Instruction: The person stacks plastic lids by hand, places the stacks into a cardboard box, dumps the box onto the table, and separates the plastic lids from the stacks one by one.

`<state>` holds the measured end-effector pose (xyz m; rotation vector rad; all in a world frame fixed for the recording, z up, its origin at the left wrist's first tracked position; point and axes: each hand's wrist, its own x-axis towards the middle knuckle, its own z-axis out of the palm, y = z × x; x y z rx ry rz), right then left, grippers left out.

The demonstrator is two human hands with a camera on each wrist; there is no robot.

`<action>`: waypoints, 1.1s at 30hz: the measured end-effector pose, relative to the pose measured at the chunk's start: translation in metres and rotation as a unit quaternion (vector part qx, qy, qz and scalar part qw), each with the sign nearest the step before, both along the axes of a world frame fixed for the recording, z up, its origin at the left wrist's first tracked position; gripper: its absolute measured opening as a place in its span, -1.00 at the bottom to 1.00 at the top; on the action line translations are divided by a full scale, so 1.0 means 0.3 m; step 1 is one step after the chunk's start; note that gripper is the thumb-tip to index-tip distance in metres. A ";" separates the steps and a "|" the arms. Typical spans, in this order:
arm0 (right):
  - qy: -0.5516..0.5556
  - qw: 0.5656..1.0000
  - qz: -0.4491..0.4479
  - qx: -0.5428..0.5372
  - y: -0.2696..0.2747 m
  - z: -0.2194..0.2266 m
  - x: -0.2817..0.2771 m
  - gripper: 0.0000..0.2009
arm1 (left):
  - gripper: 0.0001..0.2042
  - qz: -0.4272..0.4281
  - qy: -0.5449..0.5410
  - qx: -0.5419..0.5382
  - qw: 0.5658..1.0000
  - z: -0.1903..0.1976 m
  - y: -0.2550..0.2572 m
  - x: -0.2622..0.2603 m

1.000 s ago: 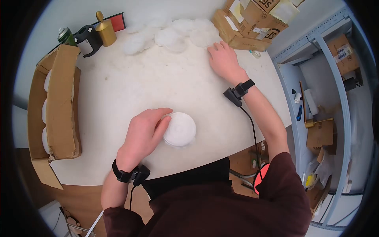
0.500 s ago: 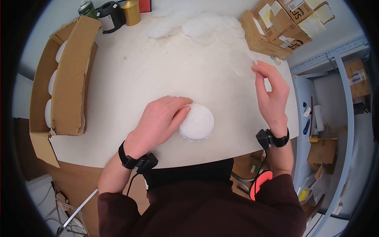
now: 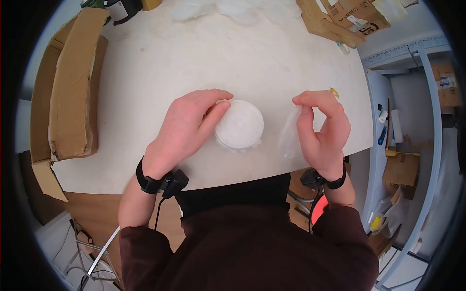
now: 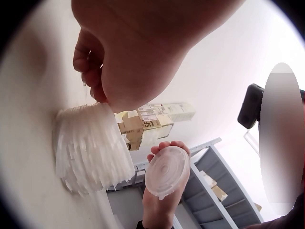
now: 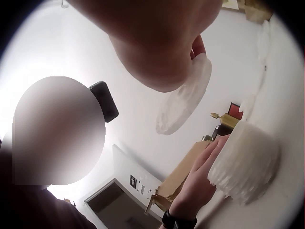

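Observation:
A stack of clear plastic lids (image 3: 239,124), frosted white from above, stands on the table in front of the person. My left hand (image 3: 182,128) rests against its far left rim, thumb and forefinger tips side by side there. In the left wrist view the layered, ragged edges of the stacked lids (image 4: 93,148) show. My right hand (image 3: 324,128) pinches a single transparent lid (image 4: 167,171) by its edge between thumb and fingers. That lid is tilted steeply, just right of the stack in the head view.
More clear lids (image 3: 233,8) lie spread at the table's back. A long cardboard box (image 3: 73,92) stands on the left. Cardboard boxes (image 3: 357,22) and a tape roll (image 3: 344,48) sit at the back right. Shelving (image 3: 427,72) is beyond the right edge.
My right hand has gone from the lids at the back to the front right, bringing one lid with it toward the stack. My left hand has stayed at the stack. The head view has shifted.

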<state>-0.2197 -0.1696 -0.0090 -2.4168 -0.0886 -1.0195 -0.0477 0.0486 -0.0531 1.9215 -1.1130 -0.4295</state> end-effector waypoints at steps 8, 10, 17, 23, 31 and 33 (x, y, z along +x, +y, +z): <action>-0.008 0.999 -0.019 0.048 0.004 0.042 0.043 -0.66 | -0.74 -0.006 0.034 0.027 0.999 0.035 0.003 0.006; -0.004 0.999 -0.015 0.039 0.012 0.038 0.034 -0.67 | -0.73 0.005 0.015 0.006 1.000 0.020 0.002 0.007; 0.027 0.999 0.018 -0.009 0.085 -0.054 -0.012 -0.61 | -0.72 0.043 0.116 -0.072 0.990 0.019 0.007 0.007; 0.039 0.998 0.041 -0.013 0.125 -0.120 -0.034 -0.61 | -0.68 0.030 0.132 -0.063 0.989 0.020 -0.003 0.005; 0.062 0.997 0.038 0.009 0.137 -0.170 -0.055 -0.62 | -0.71 0.027 0.124 -0.033 0.991 0.008 -0.004 0.002; 0.083 0.995 0.045 0.022 0.139 -0.166 -0.060 -0.62 | -0.73 0.030 0.120 -0.051 0.991 0.004 -0.004 0.001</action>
